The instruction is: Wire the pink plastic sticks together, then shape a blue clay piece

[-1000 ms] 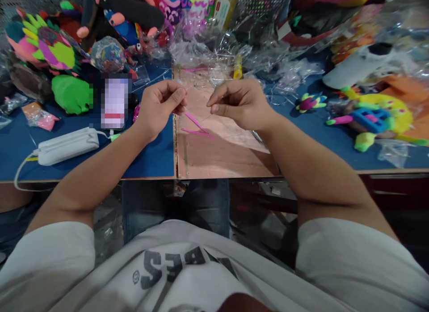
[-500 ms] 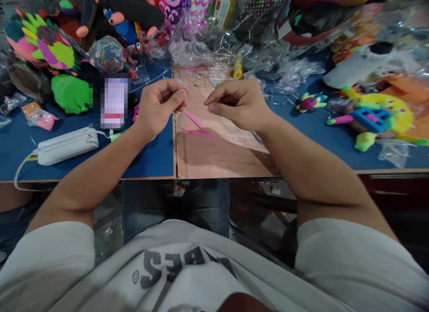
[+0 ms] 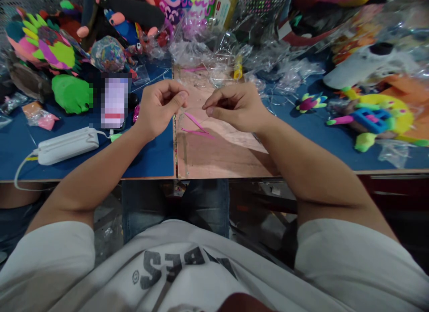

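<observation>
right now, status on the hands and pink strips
Both pinched shut above the board: left hand, right hand. What they pinch too thin to tell. Under them, pink strips on the board. Behind, wrap, not in the way.

right hand point(image 3: 234, 108) | shifted left, slightly down | gap to left hand point(image 3: 159, 108) narrower

You are holding both forearms out over the table point(image 3: 150, 160), left hand point(image 3: 157, 108) and right hand point(image 3: 239, 107) pinching thumb to forefinger, close together.
</observation>
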A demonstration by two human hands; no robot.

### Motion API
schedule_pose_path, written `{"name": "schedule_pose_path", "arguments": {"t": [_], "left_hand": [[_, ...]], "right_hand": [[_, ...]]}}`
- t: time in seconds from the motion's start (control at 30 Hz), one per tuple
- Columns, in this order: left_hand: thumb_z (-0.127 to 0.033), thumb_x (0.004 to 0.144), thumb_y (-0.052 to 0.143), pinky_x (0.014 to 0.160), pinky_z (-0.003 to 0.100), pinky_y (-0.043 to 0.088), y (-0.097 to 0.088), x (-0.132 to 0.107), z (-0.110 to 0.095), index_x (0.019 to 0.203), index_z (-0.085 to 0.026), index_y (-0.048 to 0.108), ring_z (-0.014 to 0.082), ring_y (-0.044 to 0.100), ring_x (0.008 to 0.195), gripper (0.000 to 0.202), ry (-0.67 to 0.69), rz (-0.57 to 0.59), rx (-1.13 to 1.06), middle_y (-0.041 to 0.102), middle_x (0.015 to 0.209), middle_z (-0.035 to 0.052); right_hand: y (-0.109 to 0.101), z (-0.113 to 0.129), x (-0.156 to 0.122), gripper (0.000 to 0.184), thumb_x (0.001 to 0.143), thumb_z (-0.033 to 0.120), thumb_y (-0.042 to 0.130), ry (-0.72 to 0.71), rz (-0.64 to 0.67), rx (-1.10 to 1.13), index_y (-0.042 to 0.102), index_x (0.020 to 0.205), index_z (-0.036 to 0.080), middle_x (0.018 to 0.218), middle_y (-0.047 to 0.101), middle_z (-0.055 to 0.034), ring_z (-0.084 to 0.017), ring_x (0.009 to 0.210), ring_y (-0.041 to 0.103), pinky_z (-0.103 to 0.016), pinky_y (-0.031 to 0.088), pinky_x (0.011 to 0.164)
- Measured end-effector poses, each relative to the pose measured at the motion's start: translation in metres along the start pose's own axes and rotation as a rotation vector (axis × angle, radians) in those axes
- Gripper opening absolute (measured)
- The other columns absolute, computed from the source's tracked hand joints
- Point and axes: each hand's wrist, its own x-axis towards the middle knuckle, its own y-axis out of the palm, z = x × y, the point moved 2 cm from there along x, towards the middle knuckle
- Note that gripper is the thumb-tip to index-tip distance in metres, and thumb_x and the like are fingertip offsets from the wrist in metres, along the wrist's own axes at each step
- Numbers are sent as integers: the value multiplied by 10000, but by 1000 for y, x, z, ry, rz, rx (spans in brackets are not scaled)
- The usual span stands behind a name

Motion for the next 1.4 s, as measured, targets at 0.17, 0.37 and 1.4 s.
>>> {"name": "schedule_pose_path", "arguments": {"t": [0.17, 0.37, 1.4], "left_hand": [[-526, 976, 921, 870, 394, 657, 1, -3, -4, 926, -227, 755, 235, 793, 882, 346, 20, 6, 32, 728, 819, 44], [-624, 989, 873, 909, 419, 672, 2, -5, -6, 920, -242, 761, 238, 796, 898, 404, 98, 9, 54, 738, 841, 46], [-691, 937, 874, 805, 366, 618, 9, -15, -12, 884, -251, 741, 179, 700, 781, 463, 189, 54, -8, 715, 823, 31]], "right_hand": [[2, 3, -1, 194, 830, 370, 1003, -12, 34, 24, 873, 883, 237, 770, 747, -20, -133, 614, 526, -311, 358, 530], [6, 9, -2, 153, 843, 367, 981, 4, 52, 44, 880, 856, 253, 731, 719, -9, -136, 599, 508, -329, 393, 542], [15, 14, -10, 130, 912, 352, 960, -71, 165, -22, 871, 916, 258, 767, 762, -11, -138, 618, 541, -321, 386, 562]]}}
